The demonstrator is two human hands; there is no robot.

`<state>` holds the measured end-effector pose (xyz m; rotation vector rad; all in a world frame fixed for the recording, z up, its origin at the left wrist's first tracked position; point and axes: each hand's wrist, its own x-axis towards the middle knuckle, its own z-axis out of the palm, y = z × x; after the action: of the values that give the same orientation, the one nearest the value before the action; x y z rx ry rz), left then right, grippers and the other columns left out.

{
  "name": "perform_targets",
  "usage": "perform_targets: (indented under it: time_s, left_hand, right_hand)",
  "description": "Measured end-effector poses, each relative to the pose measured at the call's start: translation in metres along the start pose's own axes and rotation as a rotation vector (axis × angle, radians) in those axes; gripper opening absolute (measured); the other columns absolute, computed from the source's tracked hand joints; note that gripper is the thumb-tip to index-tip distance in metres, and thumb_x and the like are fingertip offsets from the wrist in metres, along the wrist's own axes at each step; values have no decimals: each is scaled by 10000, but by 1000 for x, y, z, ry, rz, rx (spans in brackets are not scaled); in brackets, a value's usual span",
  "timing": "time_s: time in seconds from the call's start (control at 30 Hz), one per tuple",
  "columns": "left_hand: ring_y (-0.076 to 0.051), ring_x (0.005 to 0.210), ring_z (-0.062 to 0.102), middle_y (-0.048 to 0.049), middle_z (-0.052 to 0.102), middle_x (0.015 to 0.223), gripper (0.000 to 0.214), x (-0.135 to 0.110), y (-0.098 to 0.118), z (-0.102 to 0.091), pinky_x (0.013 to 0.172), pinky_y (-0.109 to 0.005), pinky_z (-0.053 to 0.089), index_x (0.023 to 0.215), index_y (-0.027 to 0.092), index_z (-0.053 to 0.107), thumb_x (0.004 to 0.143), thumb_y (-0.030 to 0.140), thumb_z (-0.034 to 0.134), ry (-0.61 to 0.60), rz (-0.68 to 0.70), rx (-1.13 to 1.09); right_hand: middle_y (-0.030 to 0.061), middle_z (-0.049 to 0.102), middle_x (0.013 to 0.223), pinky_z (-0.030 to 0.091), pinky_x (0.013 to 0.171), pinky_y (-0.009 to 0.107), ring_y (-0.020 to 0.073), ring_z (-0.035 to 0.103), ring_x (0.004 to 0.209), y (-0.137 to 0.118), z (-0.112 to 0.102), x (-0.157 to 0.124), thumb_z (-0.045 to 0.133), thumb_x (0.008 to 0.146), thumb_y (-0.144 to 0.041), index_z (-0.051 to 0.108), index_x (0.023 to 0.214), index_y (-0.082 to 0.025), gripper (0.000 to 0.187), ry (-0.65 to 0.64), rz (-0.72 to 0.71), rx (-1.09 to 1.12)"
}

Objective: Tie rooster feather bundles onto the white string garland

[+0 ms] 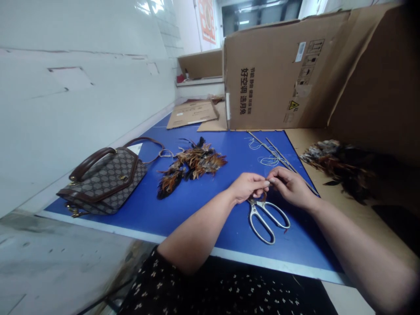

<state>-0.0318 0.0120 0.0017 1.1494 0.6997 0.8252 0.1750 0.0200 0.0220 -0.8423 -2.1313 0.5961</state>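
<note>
My left hand (250, 187) and my right hand (290, 186) meet over the blue tabletop, thumbs and fingers pinched together at the tips. A thin reddish-brown wisp, which looks like a feather (264, 196), shows just under my left fingers. What lies between the right fingertips is too small to make out. Directly below my hands lie scissors (262, 221) with pale metal handles, their blades partly hidden by my left hand. Beyond my right hand, thin sticks (278, 155) and a loose tangle of pale thread (271, 161) rest on the table.
Left of my hands lies a pile of brown and black feathers (200, 161). A patterned handbag (108, 179) stands at the table's left. A large cardboard box (272, 78) rises behind, with flat cardboard (193, 113) beside it. More feathers (341, 168) lie on cardboard at the right.
</note>
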Motion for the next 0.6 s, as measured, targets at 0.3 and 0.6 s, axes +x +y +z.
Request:
perform_targets:
  time_s: [0.3,0.6]
  left_hand:
    - [-34,496,462,-16,641,772,495,6,-1,-2,457,-208,284,930,100,709,722,521,865,198,97,-99]
    - [-29,468,409,0,603,662,468,4,3,-2,452,-207,228,813,98,691,720,527,853,233,118,-68]
  right_hand:
    - [109,712,1148,599,745,356,174,689,769,-1,16,-3,564,1036,-307,687,1327,-243,322,231,-24,7]
    - [125,717,1213,589,957,409,241,702,1106,7,21,-3,566,1033,-243,677,1407,-270,390,171,-158,-24]
